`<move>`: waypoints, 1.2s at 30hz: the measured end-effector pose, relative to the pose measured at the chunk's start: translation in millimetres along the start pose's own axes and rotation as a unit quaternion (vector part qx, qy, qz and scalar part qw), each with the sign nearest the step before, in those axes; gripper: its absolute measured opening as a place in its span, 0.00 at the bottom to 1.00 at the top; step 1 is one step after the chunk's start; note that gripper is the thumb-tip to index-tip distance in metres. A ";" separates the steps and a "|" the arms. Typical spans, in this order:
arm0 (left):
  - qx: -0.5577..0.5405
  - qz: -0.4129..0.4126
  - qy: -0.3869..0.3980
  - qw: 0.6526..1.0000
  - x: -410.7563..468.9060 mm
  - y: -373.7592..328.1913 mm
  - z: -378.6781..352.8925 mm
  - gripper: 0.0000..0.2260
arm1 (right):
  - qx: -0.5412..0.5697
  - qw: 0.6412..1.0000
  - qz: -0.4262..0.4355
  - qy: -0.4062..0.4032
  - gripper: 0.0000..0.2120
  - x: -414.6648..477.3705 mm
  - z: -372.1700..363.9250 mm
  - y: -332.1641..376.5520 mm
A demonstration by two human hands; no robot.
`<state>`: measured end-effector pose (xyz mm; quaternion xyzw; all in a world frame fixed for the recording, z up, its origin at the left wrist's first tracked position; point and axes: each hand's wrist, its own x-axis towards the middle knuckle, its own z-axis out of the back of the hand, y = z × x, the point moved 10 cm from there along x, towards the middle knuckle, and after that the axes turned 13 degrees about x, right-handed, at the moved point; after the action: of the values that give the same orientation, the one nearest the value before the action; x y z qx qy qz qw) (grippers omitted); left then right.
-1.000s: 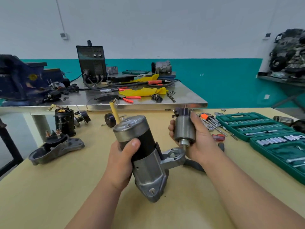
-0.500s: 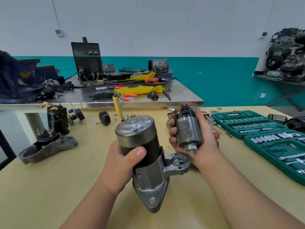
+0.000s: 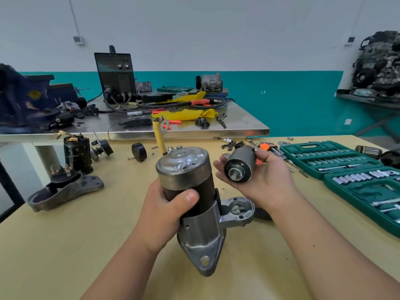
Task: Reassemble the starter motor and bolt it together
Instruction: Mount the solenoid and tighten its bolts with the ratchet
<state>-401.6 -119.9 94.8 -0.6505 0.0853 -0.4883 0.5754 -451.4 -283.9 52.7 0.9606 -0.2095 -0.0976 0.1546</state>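
Note:
My left hand (image 3: 161, 215) grips the starter motor (image 3: 186, 176) round its black body, holding it upright above the table, silver end cap up and aluminium nose housing (image 3: 203, 241) down. A yellow lead with a ring terminal (image 3: 159, 137) sticks up behind it. The housing's open solenoid socket (image 3: 237, 210) faces up at the right. My right hand (image 3: 259, 180) holds the grey solenoid (image 3: 241, 164) tilted, its plunger end turned toward me, above and apart from the socket.
A second dismantled starter housing (image 3: 65, 191) and a black field body (image 3: 76, 151) lie at the left. Open green socket sets (image 3: 350, 169) fill the right. Hex keys and small tools (image 3: 268, 147) lie behind my right hand. A steel bench (image 3: 194, 131) stands beyond.
My right hand has lifted the solenoid off the socket and tipped it so its plunger end faces me. The motor in my left hand has come up slightly.

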 end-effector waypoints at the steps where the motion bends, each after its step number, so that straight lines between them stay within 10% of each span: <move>1: -0.003 0.003 0.001 1.000 -0.2 0.5 -0.4 0.26 | -0.009 1.000 0.002 0.019 0.21 -2.4 -4.5 3.6; 9: -0.010 0.019 -0.013 1.000 -1.1 4.6 1.6 0.28 | 0.064 0.996 0.057 0.011 0.35 -15.5 -5.5 11.0; 14: -0.012 0.023 -0.022 0.999 -0.7 5.2 3.2 0.31 | -0.010 0.997 0.028 -0.068 0.21 -13.4 16.6 -0.2; 25: 0.003 -0.013 -0.002 1.000 -1.5 -9.3 -4.5 0.24 | -0.397 0.897 0.167 0.100 0.19 -37.8 -32.4 12.2; 36: 0.006 -0.016 -0.002 1.000 -2.6 -5.4 -8.4 0.26 | -0.180 0.965 0.089 0.171 0.27 -27.6 -26.0 1.6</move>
<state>-411.6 -122.0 96.7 -0.6490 0.0706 -0.4969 0.5717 -470.0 -266.7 80.8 0.8967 -0.2438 0.0467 0.3665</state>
